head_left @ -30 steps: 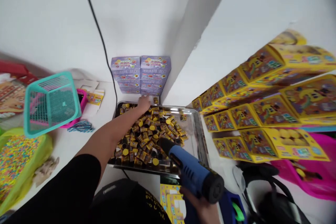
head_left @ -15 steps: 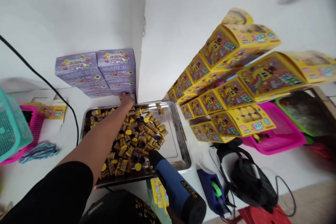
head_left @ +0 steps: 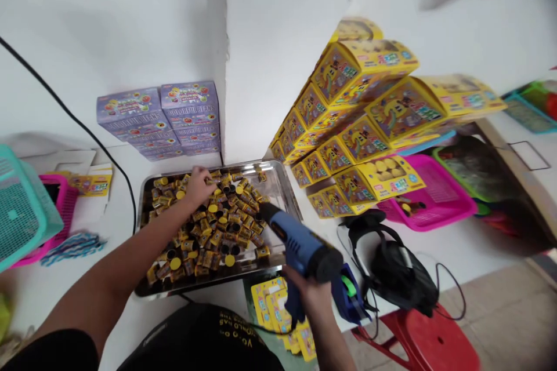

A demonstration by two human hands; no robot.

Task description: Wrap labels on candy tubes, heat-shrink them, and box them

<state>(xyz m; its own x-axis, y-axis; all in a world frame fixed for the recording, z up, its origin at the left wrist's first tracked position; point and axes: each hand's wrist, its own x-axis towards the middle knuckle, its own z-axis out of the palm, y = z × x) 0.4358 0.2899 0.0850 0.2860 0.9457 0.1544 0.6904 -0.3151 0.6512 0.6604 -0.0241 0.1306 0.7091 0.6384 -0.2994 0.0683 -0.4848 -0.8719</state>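
Observation:
My left hand [head_left: 201, 185] is over the back part of a metal tray [head_left: 285, 185], its fingers bent down among small yellow-and-brown tubs [head_left: 213, 240]. Whether it pinches one of them is too small to tell. My right hand [head_left: 308, 290] is wrapped round the handle of a blue heat gun [head_left: 300, 240], whose dark nozzle points left over the tray's right part, close to the tubs. Some tubs lie on their sides, others show yellow or black ends.
Purple boxes [head_left: 189, 110] stand behind the tray. Yellow boxes [head_left: 363, 139] are stacked at the right, near a pink basket [head_left: 452, 197], a blue tape dispenser [head_left: 348, 295] and a black bag [head_left: 402, 275]. A teal basket [head_left: 26, 208] is at left; a black cable hangs nearby.
My left hand has come back from the foot of the purple boxes to the tubs. The heat gun has shifted up and right, bringing my right hand into fuller view. The view has shifted somewhat.

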